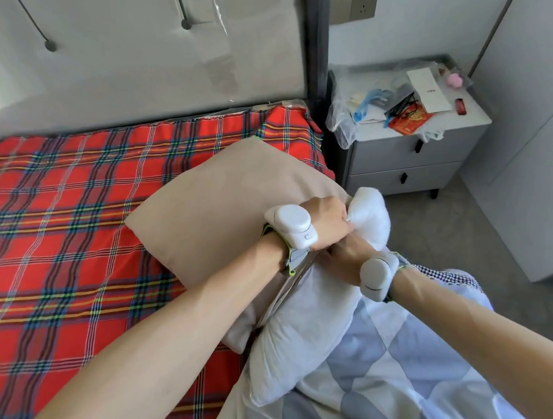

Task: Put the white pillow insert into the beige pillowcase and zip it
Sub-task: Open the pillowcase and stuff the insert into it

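Note:
The beige pillowcase (218, 198) lies on the red plaid bed, its far part filled and puffy. The white pillow insert (302, 330) sticks out of the case's near open end, with one corner (370, 215) bulging up at the right. My left hand (330, 224) is closed at the case's opening by that corner, gripping fabric of the insert. My right hand (345, 253) sits just below it, fingers tucked into the opening between case and insert. Both wrists carry white bands. The zipper is hidden.
A red plaid sheet (47, 235) covers the bed, with a padded headboard (113, 55) behind. A grey nightstand (410, 156) with bags and papers on top stands to the right. A blue and white quilt (391, 385) lies near me. A white cabinet (539, 110) is at far right.

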Demonstrator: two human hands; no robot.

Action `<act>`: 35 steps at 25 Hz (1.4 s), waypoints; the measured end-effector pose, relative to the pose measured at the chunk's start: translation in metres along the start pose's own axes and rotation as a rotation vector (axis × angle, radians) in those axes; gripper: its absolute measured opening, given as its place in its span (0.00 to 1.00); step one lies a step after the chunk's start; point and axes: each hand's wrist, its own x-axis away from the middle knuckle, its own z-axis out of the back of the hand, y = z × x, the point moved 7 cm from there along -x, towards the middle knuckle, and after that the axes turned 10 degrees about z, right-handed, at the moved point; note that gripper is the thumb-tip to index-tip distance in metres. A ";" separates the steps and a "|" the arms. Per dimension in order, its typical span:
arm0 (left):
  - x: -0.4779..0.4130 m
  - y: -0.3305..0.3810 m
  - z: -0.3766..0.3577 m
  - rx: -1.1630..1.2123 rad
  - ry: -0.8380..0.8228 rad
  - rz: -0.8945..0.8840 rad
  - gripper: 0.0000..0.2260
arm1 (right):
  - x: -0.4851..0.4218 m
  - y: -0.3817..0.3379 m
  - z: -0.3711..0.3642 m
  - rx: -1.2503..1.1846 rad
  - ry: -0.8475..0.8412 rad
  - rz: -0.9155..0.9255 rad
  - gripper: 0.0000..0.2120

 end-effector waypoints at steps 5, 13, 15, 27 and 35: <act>0.007 -0.043 0.006 0.357 0.138 0.058 0.13 | 0.039 0.034 0.068 -0.425 0.400 -0.046 0.09; 0.047 -0.059 0.097 0.549 0.552 -0.089 0.16 | 0.004 0.033 0.058 -1.392 0.270 -0.560 0.13; 0.066 -0.072 0.133 0.636 0.679 -0.143 0.17 | -0.018 0.002 0.101 -1.211 0.411 -0.326 0.05; 0.112 -0.102 0.127 0.248 0.648 0.086 0.10 | -0.027 -0.090 0.150 -0.302 0.365 0.018 0.19; 0.091 -0.063 0.082 0.015 0.454 0.000 0.07 | 0.007 -0.088 0.156 0.219 -0.258 0.088 0.23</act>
